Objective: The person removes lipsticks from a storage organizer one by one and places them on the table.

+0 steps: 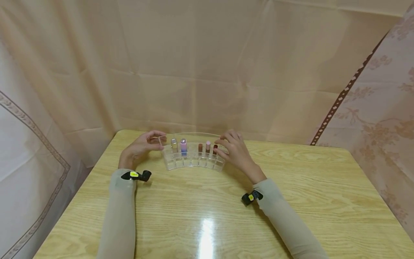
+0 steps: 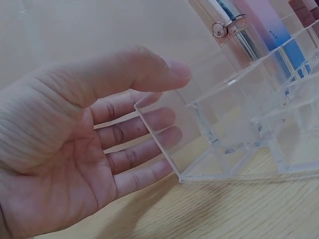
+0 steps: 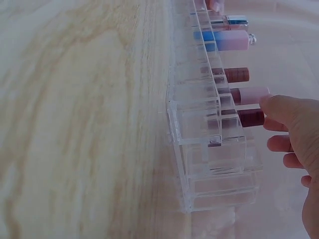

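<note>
the clear rack (image 1: pixel 193 164) lies lengthwise near the desk's (image 1: pixel 181 201) far edge — left hand (image 1: pixel 142 146) and right hand (image 1: pixel 237 150) at its ends, slack, ungrasping.

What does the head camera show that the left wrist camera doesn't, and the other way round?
Only the head view shows the right hand and the floral cloth.

Only the left wrist view shows a small metal ring and a small dark mark on the pink-and-blue tube.

Both show that tube, the left hand, clear organizer and wooden table.
</note>
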Available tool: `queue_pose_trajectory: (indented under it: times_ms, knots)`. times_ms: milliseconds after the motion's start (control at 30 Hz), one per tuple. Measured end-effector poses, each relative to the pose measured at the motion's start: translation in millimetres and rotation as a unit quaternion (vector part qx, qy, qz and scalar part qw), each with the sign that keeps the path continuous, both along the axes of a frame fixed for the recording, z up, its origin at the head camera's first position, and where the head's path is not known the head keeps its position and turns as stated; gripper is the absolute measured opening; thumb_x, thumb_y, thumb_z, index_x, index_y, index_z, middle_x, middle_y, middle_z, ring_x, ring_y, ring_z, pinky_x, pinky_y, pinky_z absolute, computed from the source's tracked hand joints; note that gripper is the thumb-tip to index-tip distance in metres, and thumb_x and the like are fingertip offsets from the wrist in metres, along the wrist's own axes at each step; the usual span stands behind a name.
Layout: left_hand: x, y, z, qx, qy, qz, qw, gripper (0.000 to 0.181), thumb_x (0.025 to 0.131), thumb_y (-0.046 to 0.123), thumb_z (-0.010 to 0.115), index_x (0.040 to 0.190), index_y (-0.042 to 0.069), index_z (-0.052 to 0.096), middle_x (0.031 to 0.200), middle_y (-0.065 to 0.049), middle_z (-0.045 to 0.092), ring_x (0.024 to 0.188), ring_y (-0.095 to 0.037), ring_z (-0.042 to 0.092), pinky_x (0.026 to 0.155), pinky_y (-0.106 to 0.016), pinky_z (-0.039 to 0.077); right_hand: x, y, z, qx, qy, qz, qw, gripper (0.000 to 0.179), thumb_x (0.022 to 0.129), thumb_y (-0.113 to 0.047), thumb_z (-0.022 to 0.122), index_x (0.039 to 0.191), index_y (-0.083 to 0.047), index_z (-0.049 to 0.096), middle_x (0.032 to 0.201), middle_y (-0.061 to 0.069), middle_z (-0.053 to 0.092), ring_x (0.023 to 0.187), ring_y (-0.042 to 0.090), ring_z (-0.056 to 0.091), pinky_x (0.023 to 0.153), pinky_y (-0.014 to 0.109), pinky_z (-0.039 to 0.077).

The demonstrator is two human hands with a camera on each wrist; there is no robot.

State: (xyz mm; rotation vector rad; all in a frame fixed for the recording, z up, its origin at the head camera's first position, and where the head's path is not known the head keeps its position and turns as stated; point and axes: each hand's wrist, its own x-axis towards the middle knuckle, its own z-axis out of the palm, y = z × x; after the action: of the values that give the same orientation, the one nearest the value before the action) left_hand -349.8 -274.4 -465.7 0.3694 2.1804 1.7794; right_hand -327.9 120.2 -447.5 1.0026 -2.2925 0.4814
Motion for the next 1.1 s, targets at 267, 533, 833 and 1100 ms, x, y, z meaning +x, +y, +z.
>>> queue_pose_trajectory:
  times_ms: [267,533,833,1100]
  knots:
    - [0.4,3.7,2.2,-0.02,0.021,-0.006,0.9996,0.059,0.09,0.0,0.073,0.141,-0.004,0.044,0.142,-0.026,0.048,0.125,-0.033,0.052,0.094,-0.02,0.05,-1.1,1.2,-1.9,-0.001,0.004,0.002,1.0,0.024,0.087,-0.025,0.081,0.102,-0.007,0.077,0.099,0.009,0.065,0.102,0.032,0.055,0.097,0.052,0.041]
    - [0.8,3.9,2.4,-0.021,0.046,-0.019,0.9985,0.056,0.09,-0.004,0.07,0.139,-0.007,0.044,0.139,-0.03,0.049,0.119,-0.025,0.056,0.091,-0.02,0.053,-0.4,0.3,-3.1,-0.006,-0.001,0.005,1.0,0.022,0.087,-0.022,0.082,0.103,-0.007,0.077,0.099,0.009,0.065,0.102,0.029,0.053,0.097,0.051,0.041]
    - [0.2,2.4,0.2,-0.023,0.061,-0.028,0.9975,0.054,0.091,-0.004,0.069,0.138,-0.008,0.043,0.137,-0.031,0.049,0.116,-0.022,0.057,0.091,-0.02,0.053,0.0,-0.6,-3.7,0.005,-0.01,0.001,0.9999,0.021,0.089,-0.023,0.08,0.103,-0.008,0.078,0.099,0.009,0.066,0.103,0.031,0.054,0.103,0.054,0.041]
    - [-1.1,2.8,-1.2,-0.026,0.06,-0.027,0.9975,0.053,0.091,-0.004,0.069,0.137,-0.007,0.044,0.137,-0.03,0.049,0.114,-0.019,0.057,0.09,-0.021,0.053,0.9,0.0,-4.8,0.007,-0.007,-0.009,0.9999,0.022,0.089,-0.023,0.079,0.106,-0.008,0.077,0.1,0.009,0.065,0.104,0.03,0.053,0.102,0.053,0.04]
